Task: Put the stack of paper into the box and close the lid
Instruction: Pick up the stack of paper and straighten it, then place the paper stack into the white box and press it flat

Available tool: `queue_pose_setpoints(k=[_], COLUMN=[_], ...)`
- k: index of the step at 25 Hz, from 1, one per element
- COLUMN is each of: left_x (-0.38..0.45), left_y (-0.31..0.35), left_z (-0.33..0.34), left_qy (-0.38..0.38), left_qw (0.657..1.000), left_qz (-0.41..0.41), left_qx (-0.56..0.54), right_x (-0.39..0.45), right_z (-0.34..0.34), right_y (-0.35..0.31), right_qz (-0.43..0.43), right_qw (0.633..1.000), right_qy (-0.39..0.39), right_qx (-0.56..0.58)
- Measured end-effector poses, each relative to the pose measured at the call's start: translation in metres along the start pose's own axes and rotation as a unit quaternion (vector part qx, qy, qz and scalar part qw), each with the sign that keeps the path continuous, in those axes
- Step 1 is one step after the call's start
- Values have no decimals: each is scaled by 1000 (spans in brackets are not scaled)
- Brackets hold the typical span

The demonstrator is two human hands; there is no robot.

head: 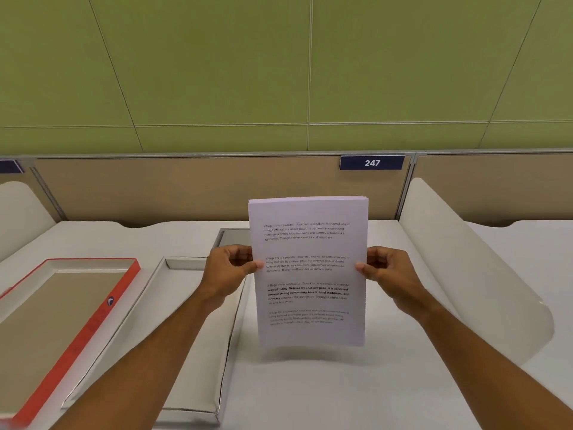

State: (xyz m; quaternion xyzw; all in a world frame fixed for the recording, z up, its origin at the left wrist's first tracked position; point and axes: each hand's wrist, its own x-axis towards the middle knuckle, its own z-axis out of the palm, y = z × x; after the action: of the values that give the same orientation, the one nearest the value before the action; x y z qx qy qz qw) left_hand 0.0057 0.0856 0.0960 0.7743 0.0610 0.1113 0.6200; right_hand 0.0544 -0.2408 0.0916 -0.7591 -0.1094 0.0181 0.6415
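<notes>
both hands, left (231, 268) and right (386, 271), pinched the side edges of an upright white printed paper stack (310, 271), its long axis vertical above the white bench (341, 392); the open shallow grey cardboard box (192, 352) lay lower left, nearer the left hand, red-edged lid (93, 330) beyond.

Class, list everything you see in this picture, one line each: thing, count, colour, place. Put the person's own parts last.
Stack of paper: one, white with black print, held upright above the desk, centre.
Box: one, white-grey, open, on the desk left of the paper.
Lid: one, red-edged, inside up, far left.
Desk: one, white.
Number plate: one, dark blue, reads 247, on the partition.
Left hand: grip on the paper's left edge.
Right hand: grip on the right edge.
</notes>
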Motion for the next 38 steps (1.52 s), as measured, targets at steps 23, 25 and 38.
queue_pose_setpoints(k=[23, 25, 38], left_x=[31, 39, 66], left_y=[-85, -104, -150], left_z=[-222, -229, -226], left_qy=[74, 77, 15], left_qw=[970, 964, 939], left_qz=[-231, -256, -283], left_qx=[-20, -4, 195], right_x=[37, 39, 43], right_z=[285, 308, 358], right_y=[-9, 6, 28], right_qz=[255, 275, 303], right_qw=[965, 957, 922], right_qy=[64, 89, 116], right_qx=[-3, -30, -212])
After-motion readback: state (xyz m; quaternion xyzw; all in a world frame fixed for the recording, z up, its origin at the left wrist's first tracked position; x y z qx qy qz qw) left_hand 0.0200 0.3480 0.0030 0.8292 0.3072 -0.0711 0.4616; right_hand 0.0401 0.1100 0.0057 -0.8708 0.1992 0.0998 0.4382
